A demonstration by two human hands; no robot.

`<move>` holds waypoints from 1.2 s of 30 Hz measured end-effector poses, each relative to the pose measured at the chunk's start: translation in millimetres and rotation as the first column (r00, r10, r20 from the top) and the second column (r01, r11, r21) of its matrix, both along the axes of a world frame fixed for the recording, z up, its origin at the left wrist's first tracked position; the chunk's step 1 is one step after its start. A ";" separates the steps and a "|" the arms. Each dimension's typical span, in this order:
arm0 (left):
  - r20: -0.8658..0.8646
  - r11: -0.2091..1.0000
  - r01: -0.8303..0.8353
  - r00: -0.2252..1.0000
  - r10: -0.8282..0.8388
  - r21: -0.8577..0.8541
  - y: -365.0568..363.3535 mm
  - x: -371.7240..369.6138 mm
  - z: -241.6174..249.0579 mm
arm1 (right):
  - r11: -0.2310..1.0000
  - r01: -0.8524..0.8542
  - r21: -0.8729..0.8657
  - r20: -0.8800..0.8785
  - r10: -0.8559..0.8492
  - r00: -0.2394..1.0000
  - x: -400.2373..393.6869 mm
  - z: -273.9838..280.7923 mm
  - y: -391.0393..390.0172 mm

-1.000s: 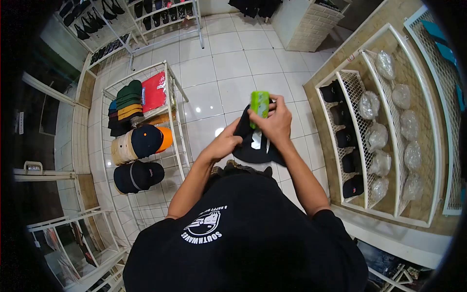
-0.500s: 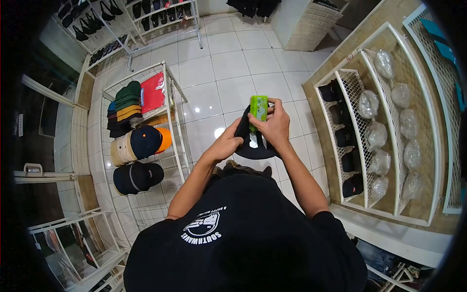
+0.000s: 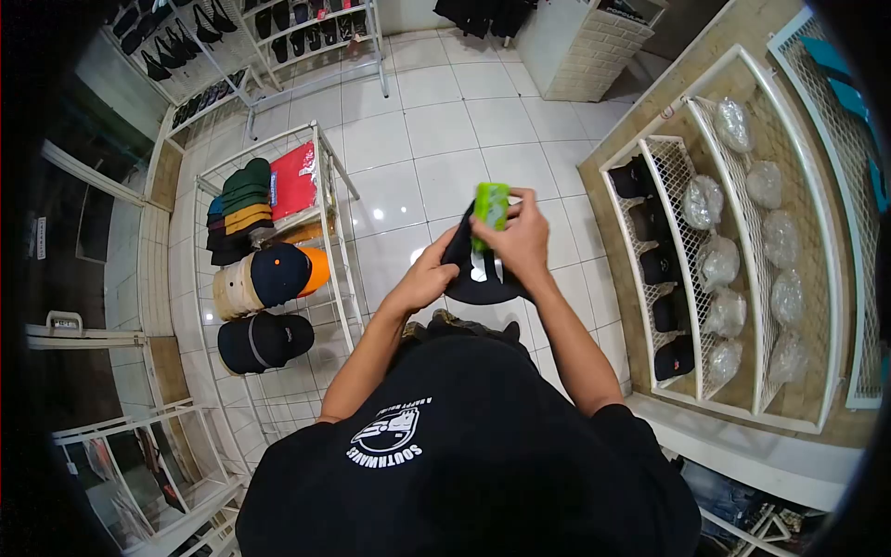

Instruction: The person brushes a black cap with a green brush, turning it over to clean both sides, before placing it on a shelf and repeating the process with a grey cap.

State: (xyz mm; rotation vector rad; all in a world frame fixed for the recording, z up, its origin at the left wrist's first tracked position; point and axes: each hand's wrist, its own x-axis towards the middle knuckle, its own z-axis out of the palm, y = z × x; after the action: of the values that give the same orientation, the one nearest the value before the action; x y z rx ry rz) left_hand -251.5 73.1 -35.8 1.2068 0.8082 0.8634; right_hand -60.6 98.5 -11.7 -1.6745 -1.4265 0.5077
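Note:
A black cap hangs in front of my body, its curved edge toward me and a white patch showing in its middle. My left hand is closed on the cap's left side, thumb on top. In my right hand is a bright green packet with a pale printed face, held upright between thumb and fingers. The packet's lower end overlaps the upper part of the cap, and my right fingers partly cover both.
At the left, a white wire rack bears stacked caps and a red packet. White wall shelves at the right hold black caps and plastic-wrapped items. Shoe racks stand at the back left, beyond the tiled floor.
The green packet and my right hand have shifted very slightly left. My left hand and the cap have also moved slightly left. Both holds look the same.

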 end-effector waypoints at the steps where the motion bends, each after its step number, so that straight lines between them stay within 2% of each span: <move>1: -0.008 0.999 0.023 1.000 -0.023 -0.039 0.7 -2.6 1.2 | 0.998 -0.059 -0.003 -0.029 0.059 0.998 -2.8 -4.7 -1.5; 2: -0.016 0.996 0.044 0.999 -0.046 -0.076 2.1 -4.8 3.2 | 0.999 -0.039 0.013 0.009 0.039 0.999 7.6 -14.1 4.9; 3: -0.016 0.996 0.043 0.999 -0.044 -0.074 4.1 -7.0 5.8 | 0.999 0.052 -0.005 0.080 -0.051 0.995 16.4 -10.1 8.8; 5: -0.004 0.992 0.084 0.996 -0.085 -0.099 2.4 -12.4 9.1 | 0.986 0.142 -0.090 0.064 -0.136 0.989 28.0 -6.7 15.2; 6: -0.041 0.998 0.043 0.998 -0.045 -0.046 1.0 -10.3 1.5 | 0.993 0.119 -0.026 0.095 -0.116 0.989 22.3 -8.2 13.0; 9: -0.094 0.998 -0.028 0.995 0.024 -0.049 0.1 -3.8 0.4 | 0.997 -0.074 0.004 0.014 0.074 0.997 -2.9 -12.0 -0.9; 10: -0.055 0.999 -0.001 0.999 -0.001 -0.043 0.9 -6.4 4.4 | 0.999 -0.049 -0.016 0.020 0.049 0.999 7.2 -21.2 3.7; 11: -0.053 0.999 0.000 0.999 -0.002 -0.038 2.4 -8.6 3.7 | 0.998 0.067 0.020 0.082 -0.069 0.994 20.0 -28.4 10.7; 13: 0.030 0.990 -0.041 0.999 0.046 -0.131 1.2 -14.9 -2.1 | 0.984 0.168 -0.057 -0.001 -0.168 0.986 51.5 -36.1 19.5; 14: -0.009 0.985 -0.084 0.996 0.083 -0.151 1.8 -17.9 -5.0 | 0.985 0.166 -0.038 -0.155 -0.170 0.973 62.6 -41.6 20.2; 15: -0.010 0.985 -0.087 0.996 0.087 -0.147 3.6 -20.5 -6.6 | 0.997 0.073 -0.001 -0.388 -0.068 0.919 74.6 -50.4 23.2; 17: 0.082 0.964 -0.182 0.976 0.201 -0.195 1.9 -24.3 -10.6 | 0.998 -0.055 0.030 -0.604 0.062 0.795 87.0 -29.7 14.9; 18: 0.146 0.958 -0.178 0.966 0.214 -0.226 3.6 -26.3 -12.0 | 0.998 -0.052 0.033 -0.602 0.061 0.796 90.9 -28.1 11.0; 20: 0.207 0.944 -0.171 0.950 0.233 -0.281 5.6 -26.6 -15.5 | 0.964 -0.260 0.047 -0.876 0.165 0.454 93.4 -27.7 0.0; 21: 0.264 0.928 -0.162 0.930 0.258 -0.335 6.3 -26.6 -14.2 | 0.965 -0.259 0.050 -0.876 0.167 0.453 93.1 -30.3 -1.5; 23: 0.304 0.909 -0.158 0.909 0.287 -0.387 4.9 -22.5 -13.0 | 0.883 -0.467 -0.052 -0.874 0.186 0.448 89.5 -37.7 -3.6; 25: 0.136 0.949 -0.166 0.969 0.208 -0.268 7.0 -21.5 -24.8 | 0.909 -0.415 -0.026 -0.880 0.176 0.441 78.1 -16.1 -5.4; 26: 0.203 0.971 -0.106 0.967 0.151 -0.215 9.9 -26.4 -27.3 | 0.890 -0.455 -0.030 -0.865 0.205 0.458 82.2 -12.6 -4.3; 27: 0.172 0.988 -0.133 0.975 0.144 -0.074 14.1 -27.0 -23.2 | 0.869 -0.495 -0.027 -0.846 0.244 0.474 84.8 -5.3 0.7; 29: 0.094 0.988 -0.116 0.990 0.107 0.103 19.1 -30.5 -15.6 | 0.853 -0.521 -0.034 -0.832 0.264 0.487 86.6 6.2 5.5; 30: 0.094 0.988 -0.118 0.990 0.109 0.098 21.3 -33.6 -8.2 | 0.800 -0.598 -0.046 -0.774 0.350 0.528 85.2 10.0 8.9; 32: -0.146 0.990 0.103 0.985 -0.088 0.098 27.1 -41.3 8.6 | 0.704 -0.701 -0.113 -0.669 0.467 0.578 76.1 18.7 13.4; 35: -0.160 0.984 0.121 0.982 -0.100 0.130 25.7 -35.5 25.6 | 0.678 -0.721 -0.144 -0.589 0.526 0.613 62.4 23.6 20.9; 36: -0.131 0.997 0.039 0.991 -0.030 0.069 23.2 -34.4 26.1 | 0.676 -0.723 -0.145 -0.589 0.528 0.612 61.1 24.3 21.0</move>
State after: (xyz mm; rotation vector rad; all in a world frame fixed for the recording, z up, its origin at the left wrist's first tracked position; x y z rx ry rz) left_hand -285.9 96.4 -9.7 1.3472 0.8649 0.7971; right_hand 0.6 119.4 12.6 -1.0817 -1.5497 1.6036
